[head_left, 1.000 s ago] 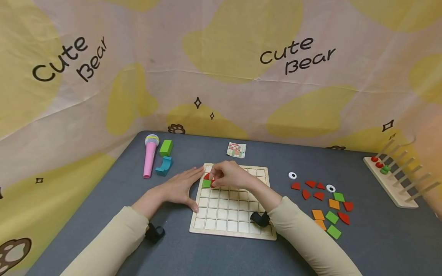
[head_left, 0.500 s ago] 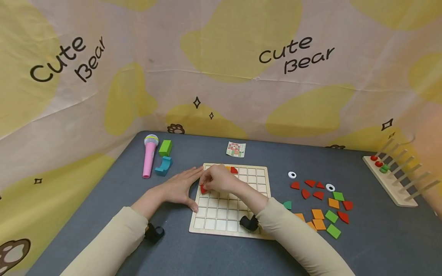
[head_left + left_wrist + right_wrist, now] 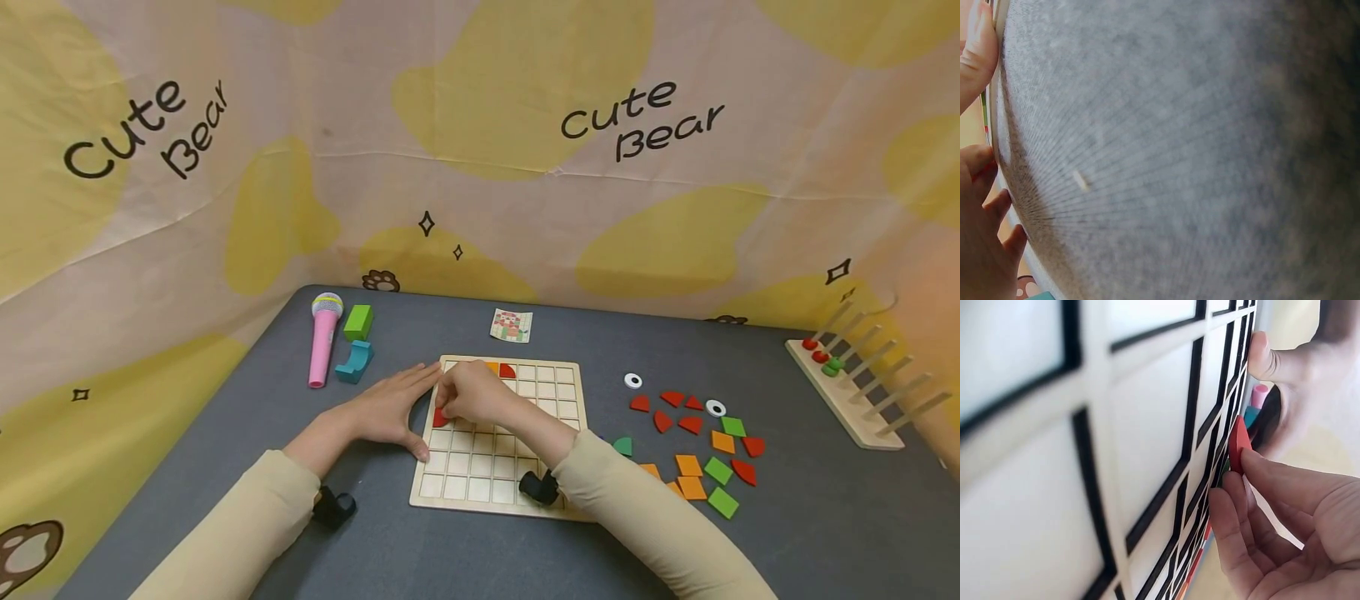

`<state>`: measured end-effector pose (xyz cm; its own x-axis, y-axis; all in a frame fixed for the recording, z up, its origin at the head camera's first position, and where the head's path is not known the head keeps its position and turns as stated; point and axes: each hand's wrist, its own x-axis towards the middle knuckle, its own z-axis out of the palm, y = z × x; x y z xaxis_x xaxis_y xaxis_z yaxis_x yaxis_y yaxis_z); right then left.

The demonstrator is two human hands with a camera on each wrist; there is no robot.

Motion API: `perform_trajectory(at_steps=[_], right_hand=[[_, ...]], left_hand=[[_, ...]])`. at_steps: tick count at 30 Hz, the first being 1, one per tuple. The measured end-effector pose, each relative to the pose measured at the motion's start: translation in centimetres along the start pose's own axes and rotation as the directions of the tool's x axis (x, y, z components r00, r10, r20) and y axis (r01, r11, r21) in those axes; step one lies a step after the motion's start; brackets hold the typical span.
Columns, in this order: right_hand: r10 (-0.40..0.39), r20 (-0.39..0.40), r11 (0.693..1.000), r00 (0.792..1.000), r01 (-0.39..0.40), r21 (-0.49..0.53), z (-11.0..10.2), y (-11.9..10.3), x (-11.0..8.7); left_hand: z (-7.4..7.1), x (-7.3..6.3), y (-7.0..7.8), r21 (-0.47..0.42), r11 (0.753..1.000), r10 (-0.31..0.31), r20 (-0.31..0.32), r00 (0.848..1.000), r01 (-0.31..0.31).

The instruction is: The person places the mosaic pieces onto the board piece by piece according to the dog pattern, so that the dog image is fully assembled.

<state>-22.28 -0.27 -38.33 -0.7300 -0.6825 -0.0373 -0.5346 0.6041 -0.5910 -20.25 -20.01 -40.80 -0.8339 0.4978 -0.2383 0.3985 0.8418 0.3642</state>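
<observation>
I see the right hand [image 3: 471,393] pinching a red piece [image 3: 1237,450] at the leftmost column of the grid board [image 3: 480,490]; I cannot tell whether it sits in a cell. The left hand [image 3: 387,408] lies spread along the board's left edge. Beyond the board is a picture card [image 3: 512,326]; right of it, loose coloured pieces [image 3: 723,442] lie on the bench [image 3: 420,558].

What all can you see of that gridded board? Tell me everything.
The board looks like pale wood, with a plain rim and thin raised strips dividing it into small square cells. It lies flat on the dark table. The left hand touches its left edge; the right hand, above it, pinches a red piece near the left side. Near the far edge sit an orange piece and a red quarter-round piece. The right sleeve hides one corner.
</observation>
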Motion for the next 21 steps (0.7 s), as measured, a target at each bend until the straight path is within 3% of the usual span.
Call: perform_trajectory(at_steps=[7,21], right_hand=[[-0.025,-0.03,0.999,0.999,0.024,-0.033,0.3,0.22,0.11],[-0.011,-0.03,1.0,0.999,0.012,0.016,0.35,-0.14,-0.06]], left_hand=[[-0.11,-0.13,0.03,0.003,1.0,-0.005,0.001,1.0,0.005],[0.01,-0.06,-0.02,0.004,1.0,-0.006,-0.003,1.0,0.007]])
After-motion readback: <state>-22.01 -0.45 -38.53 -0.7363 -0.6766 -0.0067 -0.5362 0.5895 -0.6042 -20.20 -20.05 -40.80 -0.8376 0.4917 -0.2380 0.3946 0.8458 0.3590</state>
